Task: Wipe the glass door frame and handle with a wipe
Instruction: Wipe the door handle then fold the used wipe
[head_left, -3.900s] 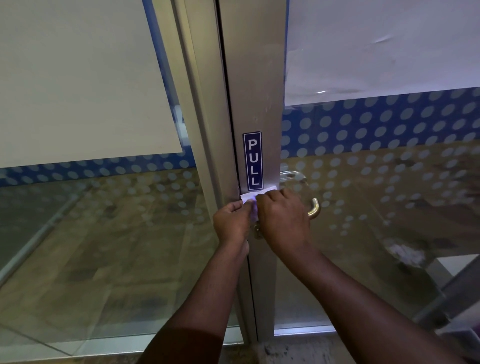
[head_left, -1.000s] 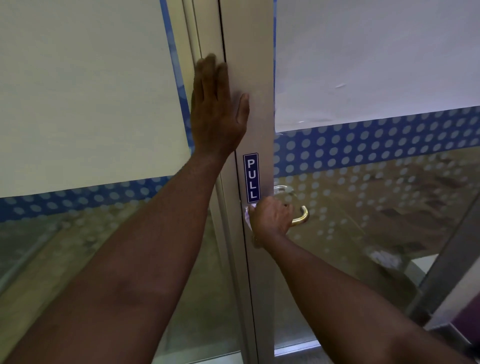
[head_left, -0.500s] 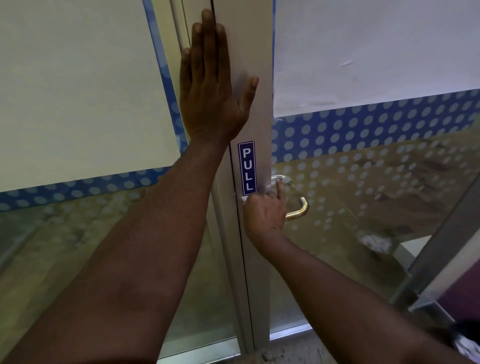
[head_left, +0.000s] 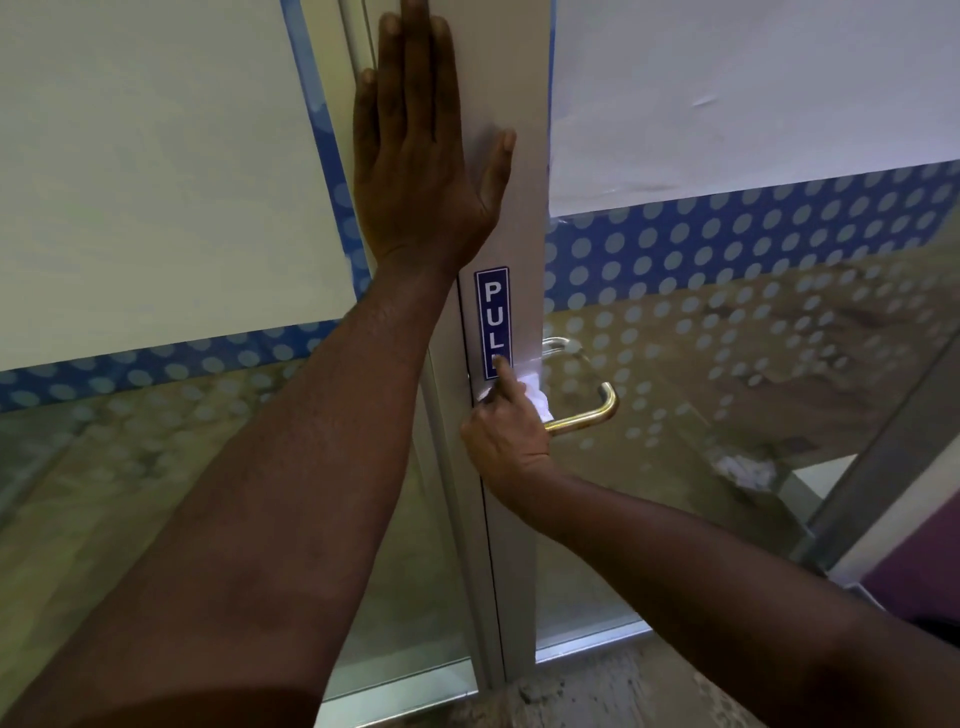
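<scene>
The grey metal door frame (head_left: 519, 218) runs upright through the middle of the view, with a blue PULL sticker (head_left: 491, 312) on it. My left hand (head_left: 421, 156) lies flat and spread against the frame above the sticker. My right hand (head_left: 506, 436) holds a crumpled white wipe (head_left: 535, 392) against the frame just below the sticker, index finger raised over the sticker's lower end. The brass handle (head_left: 587, 413) sticks out to the right of that hand; its inner end is hidden by the wipe and hand.
Glass panels with blue dotted film (head_left: 727, 244) and white frosted sheets (head_left: 145, 171) flank the frame. A second slanted metal frame (head_left: 878, 457) stands at the right. A gritty floor threshold (head_left: 582, 691) lies below the door.
My left hand went from the wipe up onto the frame and now rests flat there. My right hand has shifted the wipe slightly up, and its index finger now reaches the sticker.
</scene>
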